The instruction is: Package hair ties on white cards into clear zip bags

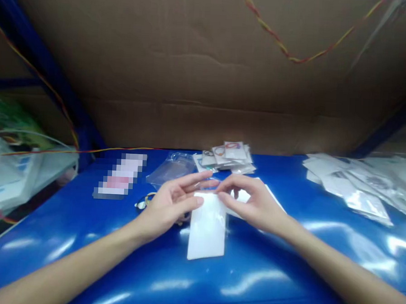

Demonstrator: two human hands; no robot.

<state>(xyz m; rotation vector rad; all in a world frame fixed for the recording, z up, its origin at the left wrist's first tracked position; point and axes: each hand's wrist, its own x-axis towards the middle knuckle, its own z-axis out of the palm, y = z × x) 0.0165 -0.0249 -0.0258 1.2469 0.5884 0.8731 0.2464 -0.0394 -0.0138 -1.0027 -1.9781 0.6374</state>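
A white card in a clear plastic sleeve [207,234] is in front of me, its top end between my two hands. My left hand [169,202] holds the sleeve's upper left corner, the thumb lying on its front; the index and middle fingers stretch out above the top edge. With thumb and fingertips pinched together, my right hand [253,200] grips the sleeve's top edge at the right. Behind the right hand lie more white cards [238,197], partly covered. Beside my left hand is a small coil of dark and yellow cord [142,203], partly hidden.
Filled small packets [235,151] are piled at the back of the blue table [116,247]. A clear plastic bag [173,166] lies left of them, and a blurred-out item [120,177] farther left. Many white packets [354,182] spread at right. Twisted wire [296,60] hangs before the cardboard.
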